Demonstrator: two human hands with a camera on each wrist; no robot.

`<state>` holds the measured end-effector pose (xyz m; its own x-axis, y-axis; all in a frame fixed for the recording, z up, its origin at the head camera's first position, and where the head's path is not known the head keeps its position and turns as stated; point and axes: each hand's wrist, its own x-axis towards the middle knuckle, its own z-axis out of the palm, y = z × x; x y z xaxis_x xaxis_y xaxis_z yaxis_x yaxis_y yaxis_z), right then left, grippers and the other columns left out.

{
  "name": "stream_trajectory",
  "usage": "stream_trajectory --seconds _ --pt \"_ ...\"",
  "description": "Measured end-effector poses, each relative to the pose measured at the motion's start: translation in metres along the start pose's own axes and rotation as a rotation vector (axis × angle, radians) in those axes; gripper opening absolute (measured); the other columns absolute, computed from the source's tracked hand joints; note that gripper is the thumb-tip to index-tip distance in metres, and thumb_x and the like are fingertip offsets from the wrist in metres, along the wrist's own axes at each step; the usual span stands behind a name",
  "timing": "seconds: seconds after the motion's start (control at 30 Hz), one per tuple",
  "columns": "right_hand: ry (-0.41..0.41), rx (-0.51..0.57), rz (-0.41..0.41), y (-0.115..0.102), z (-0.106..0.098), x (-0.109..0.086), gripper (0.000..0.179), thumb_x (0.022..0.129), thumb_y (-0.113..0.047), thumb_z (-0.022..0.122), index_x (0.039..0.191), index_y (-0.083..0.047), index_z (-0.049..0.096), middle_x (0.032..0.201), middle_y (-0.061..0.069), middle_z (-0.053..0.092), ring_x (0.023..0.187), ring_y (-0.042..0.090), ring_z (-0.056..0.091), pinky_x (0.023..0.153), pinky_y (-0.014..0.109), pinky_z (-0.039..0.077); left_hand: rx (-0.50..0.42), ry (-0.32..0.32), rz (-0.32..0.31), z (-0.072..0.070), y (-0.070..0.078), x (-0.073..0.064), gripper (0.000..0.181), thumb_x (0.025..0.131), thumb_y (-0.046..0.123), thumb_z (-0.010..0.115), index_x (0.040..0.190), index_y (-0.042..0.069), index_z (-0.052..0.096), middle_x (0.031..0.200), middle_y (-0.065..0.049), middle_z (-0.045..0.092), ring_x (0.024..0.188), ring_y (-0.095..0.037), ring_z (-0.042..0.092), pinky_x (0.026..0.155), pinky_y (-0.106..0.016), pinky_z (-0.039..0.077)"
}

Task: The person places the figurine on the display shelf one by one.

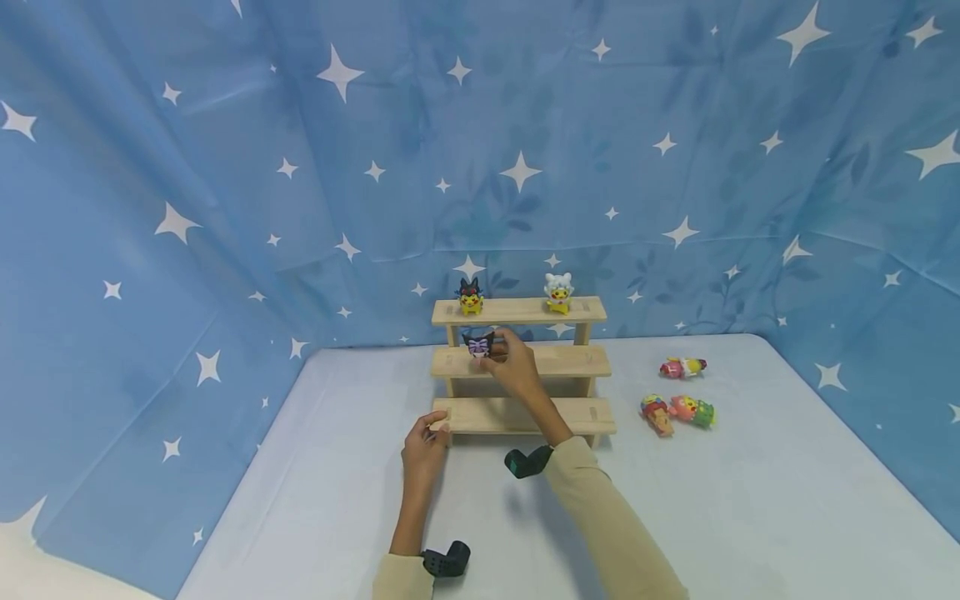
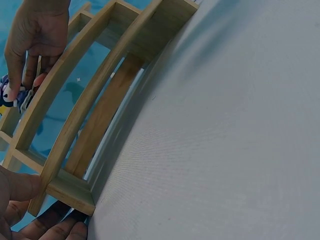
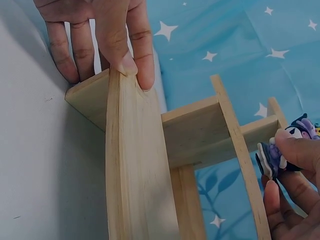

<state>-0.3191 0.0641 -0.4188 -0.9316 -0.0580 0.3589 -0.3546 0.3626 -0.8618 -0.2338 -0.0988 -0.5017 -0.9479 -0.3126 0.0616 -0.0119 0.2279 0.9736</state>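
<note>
While left fingers [image 3: 142,50] grip the wooden shelf [image 1: 517,410] at its left end, I have right fingers [image 3: 297,151] pinching a purple figurine [image 1: 479,345]. It's by the middle tier [image 1: 573,361].

Head view downward; wrist close-ups share shelf [image 3: 145,165].

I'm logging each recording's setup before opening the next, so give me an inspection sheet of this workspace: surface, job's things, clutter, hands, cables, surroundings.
Surface: white tabletop with rounded far corners.
Job's things: light-wood three-tier shelf, standing; small purple-and-black figurine with pointed ears, held at the middle tier, contact unclear; black-hooded yellow figurine and white-hooded yellow figurine, both standing on the top tier.
Clutter: pink-white-yellow figurine, red-and-tan figurine and pink-and-green figurine, all lying right of the shelf.
Hands: left hand grips the bottom tier's left end; right hand pinches the pointed-eared figurine.
Cables: nothing seen.
Surroundings: blue fabric backdrop with white stars.
</note>
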Motion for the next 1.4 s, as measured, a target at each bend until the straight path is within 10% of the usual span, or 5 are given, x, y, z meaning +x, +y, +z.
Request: stream_trajectory --seconds 1.4 --pt "-0.023 -0.08 0.021 0.004 0.009 0.01 0.044 0.083 -0.015 0.078 0.121 -0.004 0.058 0.11 0.015 0.073 0.103 0.029 0.068 0.093 0.045 0.05 -0.004 0.006 -0.008 0.001 -0.001 0.003 0.021 0.091 0.009 0.063 0.112 0.008 0.067 0.108 -0.015 0.073 0.084 -0.016 0.064 0.067 -0.023 0.047"
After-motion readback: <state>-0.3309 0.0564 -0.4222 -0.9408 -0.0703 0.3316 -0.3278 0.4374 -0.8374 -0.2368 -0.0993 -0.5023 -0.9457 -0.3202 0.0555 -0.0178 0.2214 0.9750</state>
